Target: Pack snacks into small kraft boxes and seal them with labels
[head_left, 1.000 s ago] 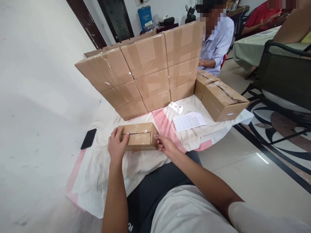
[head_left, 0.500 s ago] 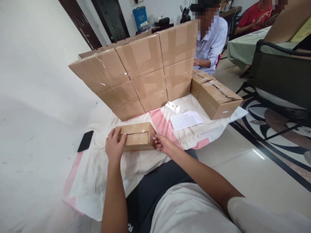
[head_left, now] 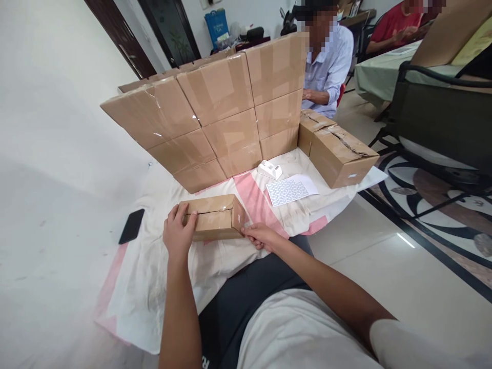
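Note:
A small taped cardboard box [head_left: 216, 215] lies on a white and pink cloth [head_left: 154, 277] in front of me. My left hand [head_left: 177, 233] grips its left end, fingers curled over the top edge. My right hand [head_left: 262, 237] rests at the lower right corner of the box, fingers together and touching the end face, where a small white sticker shows. A sheet of white stickers [head_left: 290, 188] lies on the cloth to the right, behind it a white tape dispenser [head_left: 269, 169].
A wall of stacked taped boxes [head_left: 215, 113] stands behind the small box. Two more boxes [head_left: 338, 154] sit at the right. A black phone [head_left: 131, 225] lies on the floor at left. A person in a light shirt [head_left: 326, 66] sits beyond the boxes; a dark chair [head_left: 442, 118] stands right.
My right hand has slid down from the upper part of the box's right end to its lower corner, leaving the sticker on the end face. My left hand stays on the box.

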Action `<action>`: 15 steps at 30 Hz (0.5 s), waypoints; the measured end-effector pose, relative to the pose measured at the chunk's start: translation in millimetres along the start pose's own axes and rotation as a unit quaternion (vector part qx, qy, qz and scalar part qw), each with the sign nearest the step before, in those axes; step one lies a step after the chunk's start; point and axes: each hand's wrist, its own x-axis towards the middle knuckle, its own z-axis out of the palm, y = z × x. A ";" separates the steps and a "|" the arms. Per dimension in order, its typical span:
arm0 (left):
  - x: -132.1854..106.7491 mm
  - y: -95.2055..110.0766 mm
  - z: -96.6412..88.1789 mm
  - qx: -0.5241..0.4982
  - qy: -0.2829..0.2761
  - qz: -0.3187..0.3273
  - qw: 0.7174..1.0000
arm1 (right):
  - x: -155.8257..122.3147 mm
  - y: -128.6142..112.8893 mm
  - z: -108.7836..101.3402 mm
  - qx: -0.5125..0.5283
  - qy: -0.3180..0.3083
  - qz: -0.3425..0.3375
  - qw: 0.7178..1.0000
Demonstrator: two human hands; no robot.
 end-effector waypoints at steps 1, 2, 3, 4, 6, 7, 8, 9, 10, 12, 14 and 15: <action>0.8 0.5 0.0 0.000 -0.001 0.001 1.000 | -0.2 -0.6 -0.3 0.003 0.000 0.000 1.000; 1.6 0.6 0.0 0.000 -0.001 0.002 1.000 | -0.2 -2.2 0.1 0.007 0.002 0.001 1.000; 2.2 0.4 0.1 0.000 0.000 0.003 1.000 | -0.2 -4.5 1.0 0.015 0.005 -0.001 1.000; 2.8 -0.3 0.2 0.001 0.000 0.005 1.000 | -0.2 -7.0 1.9 0.018 0.005 0.000 1.000; 3.4 -2.9 0.2 0.001 -0.002 0.014 1.000 | -0.1 -11.2 2.8 0.013 -0.006 0.007 1.000; 3.6 -4.6 0.1 0.000 -0.004 0.021 1.000 | 0.1 -12.2 2.5 0.009 -0.018 0.006 1.000; 3.7 -6.2 -0.1 -0.001 -0.007 0.027 1.000 | 0.6 -12.3 1.9 0.007 -0.030 0.001 1.000; 3.8 -7.7 -0.2 -0.002 -0.010 0.033 0.999 | 1.4 -11.5 1.1 0.010 -0.041 -0.009 0.999; 4.0 -8.9 -0.3 -0.002 -0.012 0.038 0.999 | 2.5 -10.1 0.4 0.014 -0.048 -0.020 0.999; 4.5 -10.3 0.1 0.000 -0.014 0.043 0.999 | 5.0 -6.4 -0.7 0.011 -0.045 -0.041 0.998; 5.7 -10.7 1.1 0.003 -0.013 0.041 0.999 | 6.4 -4.3 -1.3 -0.028 -0.029 -0.051 0.998; 6.6 -11.2 1.8 0.004 -0.012 0.038 0.999 | 6.0 -4.6 -1.6 -0.055 -0.017 -0.063 0.996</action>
